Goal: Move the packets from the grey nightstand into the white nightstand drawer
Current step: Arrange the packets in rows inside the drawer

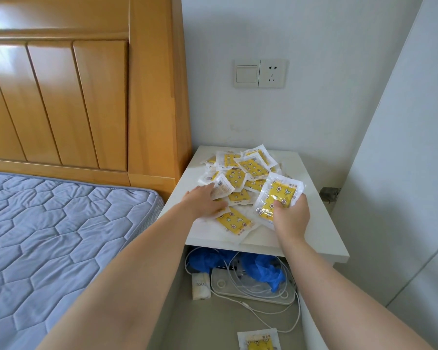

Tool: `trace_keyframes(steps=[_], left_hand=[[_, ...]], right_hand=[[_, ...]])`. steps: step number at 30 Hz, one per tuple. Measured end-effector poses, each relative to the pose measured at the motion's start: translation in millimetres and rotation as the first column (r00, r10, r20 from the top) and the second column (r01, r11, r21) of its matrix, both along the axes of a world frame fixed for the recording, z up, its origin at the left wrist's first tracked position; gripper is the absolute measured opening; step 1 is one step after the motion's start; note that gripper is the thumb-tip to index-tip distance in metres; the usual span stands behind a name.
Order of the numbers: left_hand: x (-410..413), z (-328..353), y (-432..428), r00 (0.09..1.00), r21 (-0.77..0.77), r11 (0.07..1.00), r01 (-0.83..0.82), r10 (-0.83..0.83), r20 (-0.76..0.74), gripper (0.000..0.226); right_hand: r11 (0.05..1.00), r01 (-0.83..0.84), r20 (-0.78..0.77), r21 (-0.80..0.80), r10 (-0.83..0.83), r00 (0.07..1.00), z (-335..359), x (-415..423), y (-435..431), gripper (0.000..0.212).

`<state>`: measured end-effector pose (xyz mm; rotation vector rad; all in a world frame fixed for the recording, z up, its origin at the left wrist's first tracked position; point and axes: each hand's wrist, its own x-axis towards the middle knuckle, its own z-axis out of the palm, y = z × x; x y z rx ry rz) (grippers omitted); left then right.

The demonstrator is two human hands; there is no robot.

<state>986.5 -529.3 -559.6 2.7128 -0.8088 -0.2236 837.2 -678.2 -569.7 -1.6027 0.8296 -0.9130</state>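
Packets (240,173) are lying heaped on the nightstand top (314,223) | right hand (292,217) is pinching a packet stack (276,195) | left hand (204,202) is pressing spread on the heap | risk: slick stack fanning out, missing the open drawer (213,324) below

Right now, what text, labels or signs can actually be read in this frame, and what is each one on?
"face", seen sideways: on the small white pack in the open drawer.
Print and code patch on the packet under the left hand: too blurred to read.
Small print on the yellow packets in the right hand: unreadable.
Wall socket: no text.
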Motion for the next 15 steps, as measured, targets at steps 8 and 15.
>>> trace_keyframes(steps=[8,15], left_hand=[[-6.0,35.4,8.6,0.935,-0.011,0.999,0.041,-0.034,0.354,0.012],[6.8,72.7,26.4,0.741,-0.323,0.783,-0.531,0.244,-0.626,0.032]], right_hand=[[0.999,-0.007,-0.012,-0.039,0.006,1.0,0.4,1.3,-1.1,0.034],[0.999,-0.027,0.004,-0.041,0.027,1.0,0.1,2.0,-2.3,0.032]])
